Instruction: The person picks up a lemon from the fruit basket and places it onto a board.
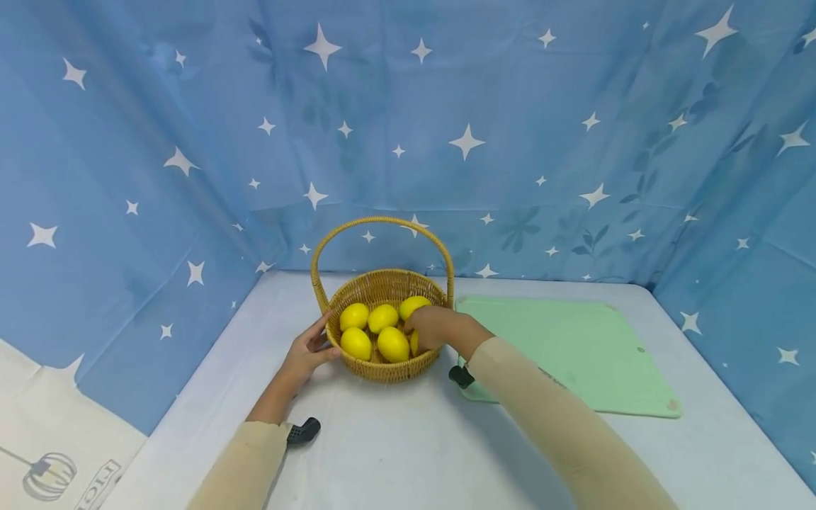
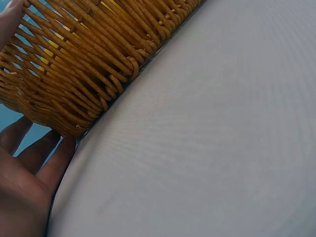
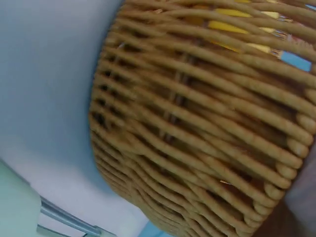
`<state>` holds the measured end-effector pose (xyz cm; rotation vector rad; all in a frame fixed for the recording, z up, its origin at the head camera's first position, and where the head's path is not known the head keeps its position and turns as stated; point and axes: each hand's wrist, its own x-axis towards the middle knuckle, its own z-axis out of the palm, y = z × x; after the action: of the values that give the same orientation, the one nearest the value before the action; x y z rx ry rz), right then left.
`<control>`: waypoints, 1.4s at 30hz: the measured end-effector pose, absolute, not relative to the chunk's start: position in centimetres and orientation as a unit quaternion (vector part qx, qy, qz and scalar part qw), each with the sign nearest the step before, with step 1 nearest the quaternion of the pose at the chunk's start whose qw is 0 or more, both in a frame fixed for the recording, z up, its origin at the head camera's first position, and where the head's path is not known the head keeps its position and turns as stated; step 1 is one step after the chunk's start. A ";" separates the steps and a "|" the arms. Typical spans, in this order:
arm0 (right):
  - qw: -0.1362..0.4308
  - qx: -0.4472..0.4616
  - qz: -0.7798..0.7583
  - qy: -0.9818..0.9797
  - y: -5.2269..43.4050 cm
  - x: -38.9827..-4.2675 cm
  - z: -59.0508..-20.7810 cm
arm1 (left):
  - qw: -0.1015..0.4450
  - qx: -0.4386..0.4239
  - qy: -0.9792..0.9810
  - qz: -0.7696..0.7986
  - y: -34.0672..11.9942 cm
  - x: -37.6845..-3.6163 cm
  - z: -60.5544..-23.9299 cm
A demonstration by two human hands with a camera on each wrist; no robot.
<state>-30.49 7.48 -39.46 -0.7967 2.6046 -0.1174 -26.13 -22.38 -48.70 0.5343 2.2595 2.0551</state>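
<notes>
A woven wicker basket (image 1: 382, 282) with a tall hoop handle (image 1: 381, 221) stands on the white table and holds several yellow lemons (image 1: 355, 343). My left hand (image 1: 310, 348) rests against the basket's left wall, fingers straight; in the left wrist view those fingers (image 2: 34, 155) lie beside the basket (image 2: 84, 64) at its base. My right hand (image 1: 428, 327) reaches in over the right rim, fingers curled round a lemon (image 1: 414, 343) that is mostly hidden beneath it. The right wrist view shows the basket wall (image 3: 197, 123) close up, with yellow showing through the weave.
A pale green mat (image 1: 574, 347) lies flat to the right of the basket, one corner under my right forearm. Blue star-patterned cloth (image 1: 510, 142) walls in the table at the back and both sides. Bare white tabletop (image 1: 395, 446) spreads in front.
</notes>
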 end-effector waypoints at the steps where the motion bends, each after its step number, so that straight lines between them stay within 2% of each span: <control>1: 0.200 -0.288 -0.041 0.935 7.6 -30.5 -39.5 | 0.019 0.173 0.730 0.661 -22.3 -26.3 -48.8; 12: 0.065 -0.369 -0.075 0.924 9.6 -28.4 -37.7 | 0.012 0.172 0.739 0.651 -22.4 -26.5 -49.4; 21: 0.005 -0.409 -0.157 0.899 13.0 -26.3 -36.7 | 0.011 0.183 0.724 0.665 -22.5 -26.2 -49.6; 25: 0.008 -0.383 -0.214 0.899 14.6 -26.0 -36.7 | 0.012 0.186 0.724 0.664 -22.5 -26.2 -49.5; 32: 0.000 -0.351 -0.242 0.905 17.9 -26.2 -37.8 | 0.028 0.189 0.730 0.656 -22.0 -24.9 -47.0; 36: -0.018 -0.341 -0.237 0.909 19.2 -26.4 -38.5 | 0.025 0.196 0.733 0.651 -22.0 -24.9 -47.0; 42: -0.015 -0.308 -0.228 0.923 20.7 -27.5 -40.1 | 0.026 0.189 0.736 0.649 -22.4 -25.7 -48.2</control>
<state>-27.54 20.75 -40.09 -0.9773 2.9284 -0.7233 -25.69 -22.40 -48.22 0.5841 2.2758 2.0072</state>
